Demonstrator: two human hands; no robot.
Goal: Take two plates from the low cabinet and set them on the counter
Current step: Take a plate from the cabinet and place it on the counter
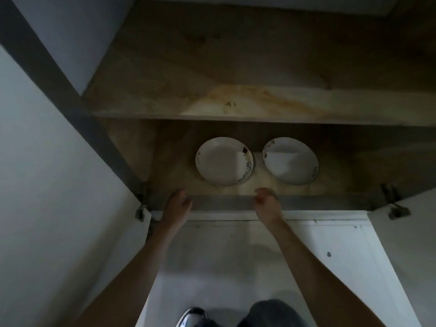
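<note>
Two plates (224, 161) (290, 160) lie apart; both hands (177, 204) (266, 201) at cabinet edge (221, 202), fingers loose, empty.

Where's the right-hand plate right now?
Head view: the right plate lies flat on the cabinet's bottom shelf, beside the left plate, just beyond the right hand. Neither hand touches it.

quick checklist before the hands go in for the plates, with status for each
1. Doors open: ok, both swung aside.
2. Both plates on the bottom shelf: ok, left plate and right plate lie flat, side by side, apart.
3. Hands free: ok, left hand and right hand hold nothing, at the shelf's front edge.
4. Path to plates clear: ok.
5. Counter space: cannot tell, out of view.
</note>
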